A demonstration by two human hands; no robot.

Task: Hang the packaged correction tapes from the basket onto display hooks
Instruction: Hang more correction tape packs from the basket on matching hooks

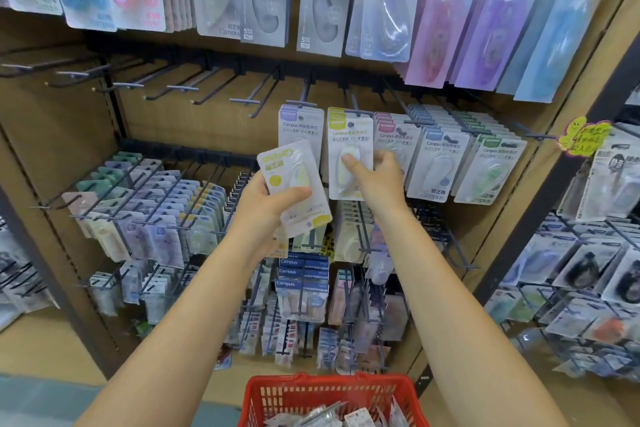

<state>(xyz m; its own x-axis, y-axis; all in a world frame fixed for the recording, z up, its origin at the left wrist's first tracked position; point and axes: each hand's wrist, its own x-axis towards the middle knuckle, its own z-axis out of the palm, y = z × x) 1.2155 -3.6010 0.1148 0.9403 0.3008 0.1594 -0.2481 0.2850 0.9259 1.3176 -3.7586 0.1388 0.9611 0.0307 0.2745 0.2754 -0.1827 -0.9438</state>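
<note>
My left hand (266, 208) grips a yellow-and-white packaged correction tape (294, 184), held upside down in front of the shelf. My right hand (375, 177) holds another yellow-labelled pack (349, 152) that hangs on a display hook (356, 111), thumb on its blister, fingers behind the card. A purple-labelled pack (301, 125) hangs just left of it. The red basket (332, 395) sits at the bottom centre with several more packs inside.
Several bare hooks (180, 87) stick out along the middle rail to the left. Pink, blue and green packs (443, 163) hang to the right. Rows of stationery packs fill the lower hooks, the top row and a side rack (588, 274) at right.
</note>
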